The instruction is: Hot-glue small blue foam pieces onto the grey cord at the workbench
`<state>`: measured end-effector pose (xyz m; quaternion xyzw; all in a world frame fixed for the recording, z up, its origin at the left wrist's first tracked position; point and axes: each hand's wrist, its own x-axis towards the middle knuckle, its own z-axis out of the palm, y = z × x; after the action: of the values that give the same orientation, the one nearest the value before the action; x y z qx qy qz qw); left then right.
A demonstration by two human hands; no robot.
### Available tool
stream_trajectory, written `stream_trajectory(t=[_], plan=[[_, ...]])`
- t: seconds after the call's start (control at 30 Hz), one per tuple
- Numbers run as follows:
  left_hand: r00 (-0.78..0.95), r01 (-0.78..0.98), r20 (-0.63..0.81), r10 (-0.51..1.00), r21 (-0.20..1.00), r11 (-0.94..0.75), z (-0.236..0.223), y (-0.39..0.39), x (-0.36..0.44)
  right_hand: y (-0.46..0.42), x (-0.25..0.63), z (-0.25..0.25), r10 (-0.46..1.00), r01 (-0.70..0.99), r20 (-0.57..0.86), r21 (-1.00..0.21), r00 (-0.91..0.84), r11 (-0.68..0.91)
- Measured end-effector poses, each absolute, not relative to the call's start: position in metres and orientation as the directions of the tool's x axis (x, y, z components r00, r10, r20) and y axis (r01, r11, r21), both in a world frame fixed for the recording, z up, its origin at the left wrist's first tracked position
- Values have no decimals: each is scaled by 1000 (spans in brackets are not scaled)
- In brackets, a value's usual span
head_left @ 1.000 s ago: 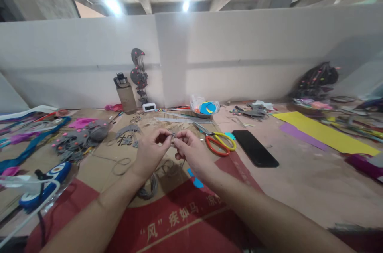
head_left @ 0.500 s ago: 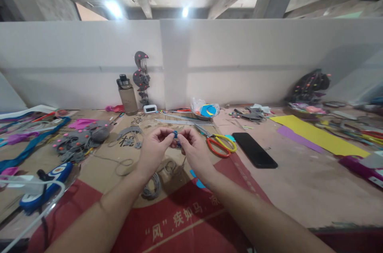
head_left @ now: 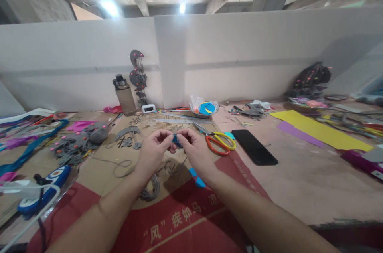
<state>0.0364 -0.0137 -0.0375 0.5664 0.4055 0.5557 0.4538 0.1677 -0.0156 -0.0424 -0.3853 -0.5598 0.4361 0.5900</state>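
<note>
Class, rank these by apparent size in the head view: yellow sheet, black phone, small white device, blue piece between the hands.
1. Yellow sheet
2. Black phone
Small white device and blue piece look smaller still; the piece is partly covered, so their order is unsure.

A white partition stands along the back edge of the desk. Left of the middle of that edge, an upright brown-tinted bottle with a black cap stands near a small white device with a dark display. Between the back and front edges lies a black phone, flat. Farther right, a long yellow sheet overlaps a purple strip. Toward the front left corner, a white cable curves.
</note>
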Motion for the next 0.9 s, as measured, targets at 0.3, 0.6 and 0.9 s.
stream_trajectory(t=[0.3, 0.6, 0.9], plan=[[86, -27, 202, 976, 979, -200, -36, -14, 38, -12, 170, -47, 937, 47, 348, -937, 13, 347], [75, 142, 256, 964, 954, -264, -29, -21, 38, -15, 173, -47, 892, 235, 452, -868, 10, 437], [56, 427, 370, 927, 831, -357, -29, -20, 32, -18, 175, -46, 844, 348, 535, -785, -34, 512]])
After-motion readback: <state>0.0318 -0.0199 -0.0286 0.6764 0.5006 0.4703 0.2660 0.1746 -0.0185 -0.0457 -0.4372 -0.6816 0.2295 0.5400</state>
